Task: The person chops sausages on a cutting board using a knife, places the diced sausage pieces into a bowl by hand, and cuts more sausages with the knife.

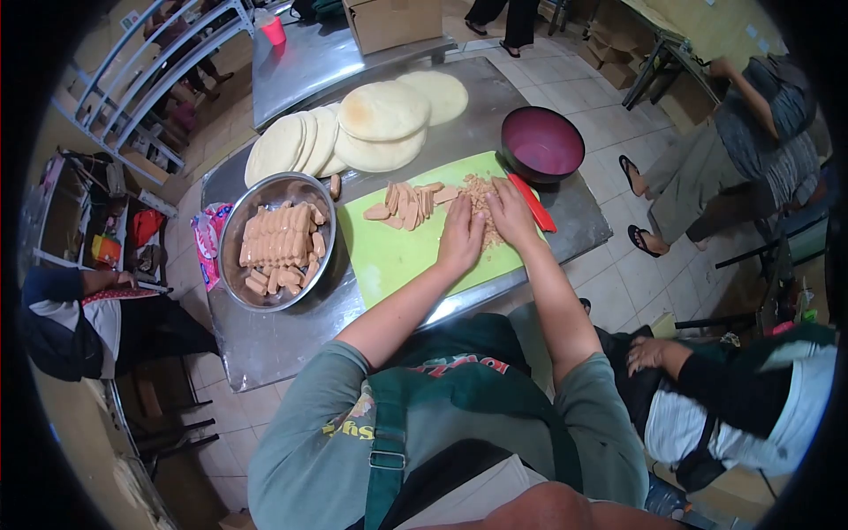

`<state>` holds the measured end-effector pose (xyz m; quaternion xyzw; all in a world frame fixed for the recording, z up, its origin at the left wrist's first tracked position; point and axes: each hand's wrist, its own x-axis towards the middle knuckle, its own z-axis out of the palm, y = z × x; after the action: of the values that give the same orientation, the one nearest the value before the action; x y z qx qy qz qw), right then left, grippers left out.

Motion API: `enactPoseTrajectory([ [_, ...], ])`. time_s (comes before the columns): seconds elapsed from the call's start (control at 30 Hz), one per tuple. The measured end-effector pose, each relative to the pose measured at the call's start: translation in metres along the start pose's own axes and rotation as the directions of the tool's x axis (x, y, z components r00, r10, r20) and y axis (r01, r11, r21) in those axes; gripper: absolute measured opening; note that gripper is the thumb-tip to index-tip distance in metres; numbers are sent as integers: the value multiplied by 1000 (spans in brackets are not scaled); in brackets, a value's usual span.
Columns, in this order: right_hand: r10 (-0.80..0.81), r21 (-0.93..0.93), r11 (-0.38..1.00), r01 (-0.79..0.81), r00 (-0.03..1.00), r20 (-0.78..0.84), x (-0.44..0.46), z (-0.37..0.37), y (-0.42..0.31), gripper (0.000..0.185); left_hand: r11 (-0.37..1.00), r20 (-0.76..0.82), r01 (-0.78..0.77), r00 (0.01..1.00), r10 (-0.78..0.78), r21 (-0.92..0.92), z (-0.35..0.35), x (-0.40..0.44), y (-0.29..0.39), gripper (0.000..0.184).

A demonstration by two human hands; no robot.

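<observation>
On a lime-green cutting board [380, 269] lie sliced sausages [408, 205] and a heap of finely chopped sausage [478, 187]. My left hand [462, 234] rests flat at the heap's left side, fingers stretched out. Across from it, my right hand [515, 212] lies with extended fingers along the right side, touching the chopped bits. Just beyond the right hand is a red knife [533, 205] at the board's edge. A steel bowl [231, 287] to the left holds whole sausages [281, 237], some still in a packed block. One sausage piece [335, 185] sits beside the bowl.
Round flatbreads [382, 112] are stacked at the back of the metal table [256, 353]. A dark bowl [542, 143] with a purple inside stands at the back right. A pink and blue plastic packet [210, 245] lies left of the steel bowl. Other people are around the table.
</observation>
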<state>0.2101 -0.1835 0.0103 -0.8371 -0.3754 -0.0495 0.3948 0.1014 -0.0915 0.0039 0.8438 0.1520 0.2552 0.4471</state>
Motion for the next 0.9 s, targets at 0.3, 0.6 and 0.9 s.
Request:
enactPoseTrajectory([
  [0.3, 87, 227, 971, -70, 994, -65, 2, 25, -10, 33, 986, -68, 62, 995, -74, -156, 18, 32, 9, 50],
  [0.6, 508, 799, 528, -289, 861, -24, 12, 39, -32, 29, 652, -90, 216, 912, -401, -726, 23, 46, 11, 41],
  [0.9, 605, 975, -42, -218, 771, 199, 23, 24, -39, 27, 346, 40, 243, 863, -503, -906, 24, 60, 17, 32],
])
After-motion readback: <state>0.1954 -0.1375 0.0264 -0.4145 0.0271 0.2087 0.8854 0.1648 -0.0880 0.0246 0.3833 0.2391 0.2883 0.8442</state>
